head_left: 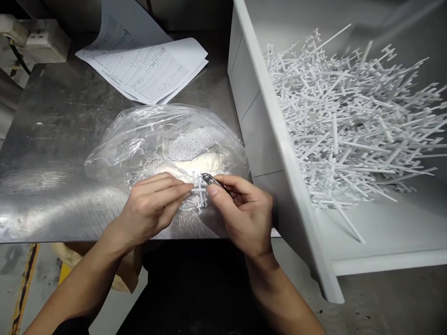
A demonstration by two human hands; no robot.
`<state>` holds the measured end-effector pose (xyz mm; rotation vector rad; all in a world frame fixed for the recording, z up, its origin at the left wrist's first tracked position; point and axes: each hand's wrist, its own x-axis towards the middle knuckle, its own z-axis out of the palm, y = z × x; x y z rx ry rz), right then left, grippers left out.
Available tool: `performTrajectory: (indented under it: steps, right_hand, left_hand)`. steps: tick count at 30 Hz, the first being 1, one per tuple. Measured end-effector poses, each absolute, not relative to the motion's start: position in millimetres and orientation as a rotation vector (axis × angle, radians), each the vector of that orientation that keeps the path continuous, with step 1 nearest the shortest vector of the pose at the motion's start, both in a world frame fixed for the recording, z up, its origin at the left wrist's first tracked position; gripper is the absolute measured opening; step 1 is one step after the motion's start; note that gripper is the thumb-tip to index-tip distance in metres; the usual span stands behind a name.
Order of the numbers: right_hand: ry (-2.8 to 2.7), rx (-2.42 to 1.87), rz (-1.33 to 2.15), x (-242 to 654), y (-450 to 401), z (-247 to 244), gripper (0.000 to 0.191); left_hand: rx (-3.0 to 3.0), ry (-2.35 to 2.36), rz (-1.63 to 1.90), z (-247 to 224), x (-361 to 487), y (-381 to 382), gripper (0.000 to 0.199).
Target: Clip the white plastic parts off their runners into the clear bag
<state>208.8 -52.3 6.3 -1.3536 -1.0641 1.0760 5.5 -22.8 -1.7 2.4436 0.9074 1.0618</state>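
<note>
Between my hands is a small white branched plastic sprue (199,190), held over the front of a clear plastic bag. My left hand (157,201) pinches its left side with the fingertips. In my right hand (244,204) is a pair of small metal nippers (213,180), gripped with the fingers wrapped round the handles; the tip is at the upper right of the sprue. The clear bag (139,132) lies spread on the metal table, with many tiny pale pieces (192,143) in it.
A large white bin (279,125) full of white sprues (349,121) stands to the right, its wall close to my right hand. Printed sheets (150,70) lie behind the bag on the metal table (45,139). At the back left is a white socket box (45,42).
</note>
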Motion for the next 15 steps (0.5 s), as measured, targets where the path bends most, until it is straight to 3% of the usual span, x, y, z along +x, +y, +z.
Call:
performTrajectory:
  steps: [15]
  right_hand:
    - [-1.144,-1.293,1.14,213.6,-60.4,8.5,0.012]
  left_hand:
    - [2.52,0.929,1.058,-8.6,5.0,-27.1,0.029]
